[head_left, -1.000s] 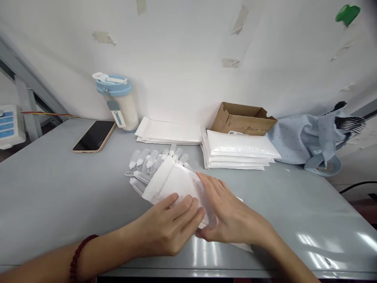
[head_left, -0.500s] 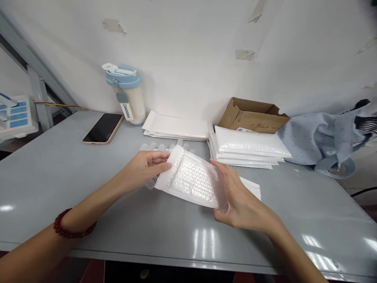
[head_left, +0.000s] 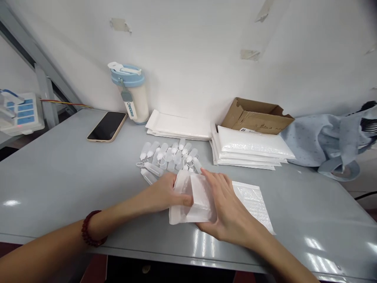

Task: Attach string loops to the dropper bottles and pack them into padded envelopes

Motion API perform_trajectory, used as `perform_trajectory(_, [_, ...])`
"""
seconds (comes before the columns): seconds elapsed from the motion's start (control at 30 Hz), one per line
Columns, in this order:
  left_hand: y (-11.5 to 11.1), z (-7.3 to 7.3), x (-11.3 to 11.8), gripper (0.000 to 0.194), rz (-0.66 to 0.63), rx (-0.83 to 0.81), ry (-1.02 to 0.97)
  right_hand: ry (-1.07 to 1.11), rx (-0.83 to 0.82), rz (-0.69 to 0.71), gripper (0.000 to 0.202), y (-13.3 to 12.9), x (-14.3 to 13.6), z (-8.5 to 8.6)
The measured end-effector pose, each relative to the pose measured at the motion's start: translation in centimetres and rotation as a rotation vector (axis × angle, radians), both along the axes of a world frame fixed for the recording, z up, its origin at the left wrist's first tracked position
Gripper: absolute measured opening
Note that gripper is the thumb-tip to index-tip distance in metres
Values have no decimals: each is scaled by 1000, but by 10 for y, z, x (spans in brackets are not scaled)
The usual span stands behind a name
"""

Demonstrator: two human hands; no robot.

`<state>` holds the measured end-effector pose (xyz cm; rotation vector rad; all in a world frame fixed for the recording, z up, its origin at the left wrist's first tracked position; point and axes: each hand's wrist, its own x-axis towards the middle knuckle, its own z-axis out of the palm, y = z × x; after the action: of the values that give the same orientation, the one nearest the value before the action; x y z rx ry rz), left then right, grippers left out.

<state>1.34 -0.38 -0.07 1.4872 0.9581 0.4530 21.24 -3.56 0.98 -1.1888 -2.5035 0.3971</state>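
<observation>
A white bubble mailer (head_left: 202,206) is held up over the near part of the table, its mouth spread and facing me. My left hand (head_left: 169,194) grips its left edge, the thumb inside the opening. Around the right side curls my right hand (head_left: 225,204), fingers on top and thumb beneath. Just behind the mailer lie several small translucent squeeze bottles (head_left: 169,155) with looped caps. Another bubble mailer (head_left: 255,204) lies flat on the table, partly covered by my right hand and wrist.
Stacked filled mailers (head_left: 250,145) sit at the right before a cardboard box (head_left: 259,116), with flat mailers (head_left: 179,125) by the wall. A tumbler (head_left: 134,96) and a phone (head_left: 107,126) stand left on the grey table (head_left: 59,177). Blue cloth (head_left: 318,137) lies far right.
The mailer has been turned and lowered toward me, and its mouth now gapes. My left thumb has gone inside it. The bottles and the flat mailer behind are more exposed.
</observation>
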Motion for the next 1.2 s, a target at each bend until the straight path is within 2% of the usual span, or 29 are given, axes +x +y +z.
perform_trajectory(0.07, [-3, -1, 3, 14, -19, -2, 3, 9, -4, 6, 91, 0, 0, 0])
perform_trajectory(0.13, [-6, -2, 4, 11, -48, -82, -16, 14, -9, 14, 88, 2, 2, 0])
perform_trajectory(0.23, [-6, 1, 6, 22, -77, -186, -80, 7, -57, -4, 75, 7, 12, 3])
perform_trajectory(0.3, [-4, 4, 6, 28, -53, -165, -84, 12, -128, -43, 66, 10, 21, 9])
perform_trajectory(0.37, [-1, 7, 3, 31, 0, -74, -23, 34, -198, -76, 63, 14, 31, 15])
perform_trajectory(0.43, [3, 6, -1, 31, 67, 124, 91, 65, -242, -99, 57, 18, 40, 20])
perform_trajectory(0.53, [9, -2, -10, 27, 149, 669, 304, 124, -236, -158, 51, 24, 50, 23])
perform_trajectory(0.6, [13, -10, -13, 23, 128, 1009, 419, 150, -207, -198, 51, 27, 54, 21])
perform_trajectory(0.67, [14, -17, -15, 22, 47, 1169, 500, 156, -183, -221, 51, 29, 55, 19])
perform_trajectory(0.8, [13, -22, -13, 23, -97, 1229, 657, 120, -162, -224, 50, 30, 53, 15])
perform_trajectory(0.9, [11, -22, -11, 25, -163, 1212, 711, 81, -162, -212, 49, 30, 52, 13])
perform_trajectory(1.03, [7, -20, -9, 27, -176, 1173, 705, 48, -172, -208, 49, 30, 51, 11])
perform_trajectory(1.2, [4, -16, -8, 31, -156, 1093, 562, 26, -166, -199, 49, 30, 49, 10])
